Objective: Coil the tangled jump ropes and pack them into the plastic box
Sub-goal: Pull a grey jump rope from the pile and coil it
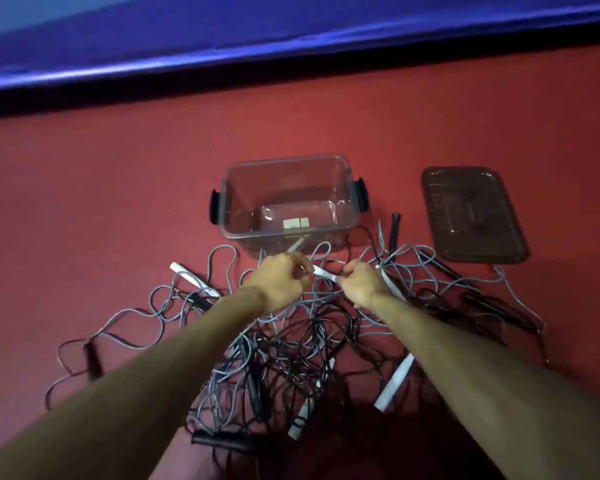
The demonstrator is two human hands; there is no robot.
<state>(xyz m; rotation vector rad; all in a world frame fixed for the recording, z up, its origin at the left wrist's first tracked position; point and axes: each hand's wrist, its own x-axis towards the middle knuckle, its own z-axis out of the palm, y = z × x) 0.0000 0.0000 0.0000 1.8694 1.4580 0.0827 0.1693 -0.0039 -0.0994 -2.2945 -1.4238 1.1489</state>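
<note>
— What have you got hold of there?

— In the head view my left hand and right hand are both closed on one white handle, held just above the tangle. I pinch it at both ends so I can, I think, work its cord free from the rest.

— And the ropes themselves?

— The jump ropes lie in one knotted heap on the red floor — grey and black cords crossing each other, white and black handles scattered through them. None is coiled yet, so I judge the job barely begun.

— Where does it all go?

— Into the plastic box, clear, standing open just beyond my hands with nothing of the ropes in it; a few loops touch its near wall. Its lid lies flat to the right, apart from the box, so the opening stays free.

— Room to work?

— Plenty of bare floor to the left and beyond the box, up to the blue mat — good for laying a cord out. On the right, cords run up to the lid's near edge, so pulling that way could drag it.
</note>
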